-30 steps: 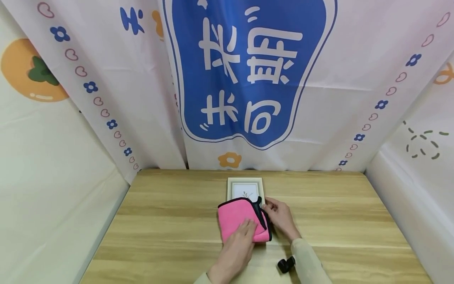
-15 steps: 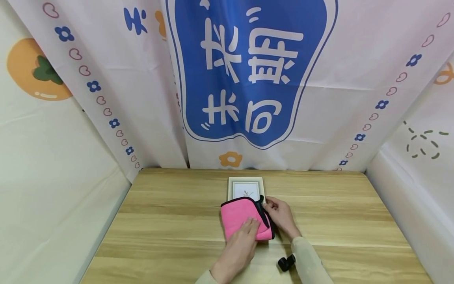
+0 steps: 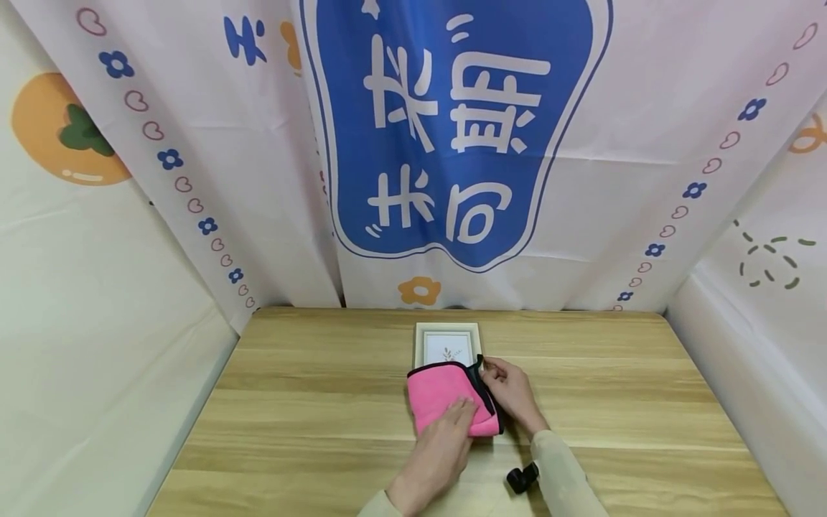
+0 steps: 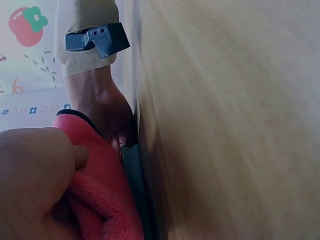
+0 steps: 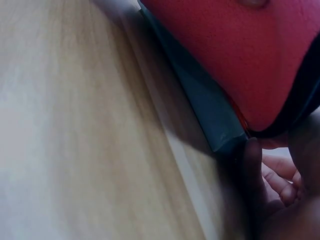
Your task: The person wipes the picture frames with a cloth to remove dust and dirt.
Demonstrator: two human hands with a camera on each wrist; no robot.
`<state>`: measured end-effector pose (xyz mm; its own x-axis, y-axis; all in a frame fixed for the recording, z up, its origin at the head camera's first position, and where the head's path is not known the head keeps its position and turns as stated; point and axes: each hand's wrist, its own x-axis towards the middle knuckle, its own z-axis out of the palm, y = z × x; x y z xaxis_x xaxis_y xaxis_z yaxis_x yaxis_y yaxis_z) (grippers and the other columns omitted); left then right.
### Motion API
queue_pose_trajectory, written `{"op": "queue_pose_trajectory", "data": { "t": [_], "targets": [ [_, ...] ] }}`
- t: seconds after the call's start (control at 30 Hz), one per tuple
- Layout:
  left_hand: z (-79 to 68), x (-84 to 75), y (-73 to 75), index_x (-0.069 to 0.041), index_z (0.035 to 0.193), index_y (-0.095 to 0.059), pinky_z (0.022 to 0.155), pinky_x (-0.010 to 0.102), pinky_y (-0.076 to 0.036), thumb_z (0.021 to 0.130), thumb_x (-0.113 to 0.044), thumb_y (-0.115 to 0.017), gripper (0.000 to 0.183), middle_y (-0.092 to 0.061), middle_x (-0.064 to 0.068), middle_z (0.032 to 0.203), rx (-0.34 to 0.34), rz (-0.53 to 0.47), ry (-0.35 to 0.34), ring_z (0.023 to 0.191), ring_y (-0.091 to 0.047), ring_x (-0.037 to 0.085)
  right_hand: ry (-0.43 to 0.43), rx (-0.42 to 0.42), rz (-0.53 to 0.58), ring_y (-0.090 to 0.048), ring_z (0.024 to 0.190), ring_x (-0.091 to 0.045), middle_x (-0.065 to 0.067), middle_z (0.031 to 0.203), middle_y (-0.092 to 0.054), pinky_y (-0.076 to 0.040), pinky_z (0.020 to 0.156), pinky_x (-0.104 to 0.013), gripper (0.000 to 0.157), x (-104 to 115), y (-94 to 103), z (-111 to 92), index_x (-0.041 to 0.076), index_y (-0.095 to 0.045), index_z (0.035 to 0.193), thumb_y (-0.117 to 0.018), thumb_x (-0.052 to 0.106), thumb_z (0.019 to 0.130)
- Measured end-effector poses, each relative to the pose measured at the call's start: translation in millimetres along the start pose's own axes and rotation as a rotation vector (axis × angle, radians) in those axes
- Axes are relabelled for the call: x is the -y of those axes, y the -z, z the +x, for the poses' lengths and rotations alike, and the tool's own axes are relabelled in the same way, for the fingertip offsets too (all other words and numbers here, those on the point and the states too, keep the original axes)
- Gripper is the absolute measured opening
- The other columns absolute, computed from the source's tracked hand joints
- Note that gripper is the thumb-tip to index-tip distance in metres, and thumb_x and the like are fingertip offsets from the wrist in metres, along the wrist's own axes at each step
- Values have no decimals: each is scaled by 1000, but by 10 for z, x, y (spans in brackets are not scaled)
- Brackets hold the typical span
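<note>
A folded pink cloth (image 3: 439,384) with black trim lies over the near part of a cream picture frame (image 3: 420,341), which rests flat on the table. The frame's far end shows a small leaf print. My left hand (image 3: 439,445) rests on the cloth with its fingers extended, pressing it down; soft folds of the cloth bunch under this hand in the left wrist view. At the frame's right side, my right hand (image 3: 510,391) pinches the edge between thumb and fingers. The frame's side (image 5: 200,105) looks blue-grey in the right wrist view, with the thumb at its corner.
The wood-grain table (image 3: 310,402) extends on both sides of the frame. Printed curtains (image 3: 581,215) hang behind it and at the left and right. A black wrist device (image 3: 522,477) sits by the right sleeve (image 3: 562,474).
My left hand and the pink cloth have slid slightly to the right over the frame. My right hand keeps its place at the frame's edge.
</note>
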<state>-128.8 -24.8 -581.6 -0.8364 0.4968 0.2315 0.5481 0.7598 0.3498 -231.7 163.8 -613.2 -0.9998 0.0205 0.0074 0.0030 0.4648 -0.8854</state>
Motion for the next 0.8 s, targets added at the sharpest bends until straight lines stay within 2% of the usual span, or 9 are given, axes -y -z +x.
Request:
{"op": "queue_pose_trajectory", "data": {
  "t": [0.17,0.37,0.47,0.57,0.7,0.8],
  "targets": [
    [22,31,29,-2,157,-49,118,48,-46,107,-11,-60,52,-54,19,158,28,-162,48,146,-54,33,-7,-7,-6,-64,81,-8,-6,96,-78,-53,79,-25,41,-12,14,7,-1,-69,137,-70,11,98],
    [-4,98,167,-2,152,-55,111,44,-53,105,-6,-61,48,-66,17,146,-9,-322,79,132,-67,31,-14,-1,0,-60,76,-8,-4,89,-74,-49,76,-23,40,-16,4,23,0,-70,136,-67,6,97],
    [-33,141,261,0,149,-57,109,42,-55,104,-4,-60,45,-70,15,140,-51,-379,65,127,-70,28,-23,7,-3,-58,75,-9,-5,91,-74,-48,72,-23,42,-10,3,17,1,-70,137,-65,2,95],
    [-59,188,375,-3,138,-65,99,37,-60,104,-3,-60,34,-78,12,120,-103,-411,47,108,-75,19,-15,8,7,-61,76,-9,-11,99,-77,-51,69,-23,43,1,15,2,0,-70,136,-63,-2,94],
    [-97,253,558,-9,117,-68,77,30,-61,103,-4,-63,16,-71,2,88,-182,-412,48,79,-62,5,-4,9,42,-63,69,-11,-14,97,-77,-53,63,-24,41,11,24,-16,-1,-72,132,-61,-5,93],
    [-115,314,694,-7,116,-68,76,32,-61,99,-1,-66,18,-73,1,91,-268,-399,26,81,-63,5,-21,23,77,-61,61,-12,-10,87,-75,-53,59,-26,34,15,22,-18,-1,-72,129,-64,1,97]
  ]
}}
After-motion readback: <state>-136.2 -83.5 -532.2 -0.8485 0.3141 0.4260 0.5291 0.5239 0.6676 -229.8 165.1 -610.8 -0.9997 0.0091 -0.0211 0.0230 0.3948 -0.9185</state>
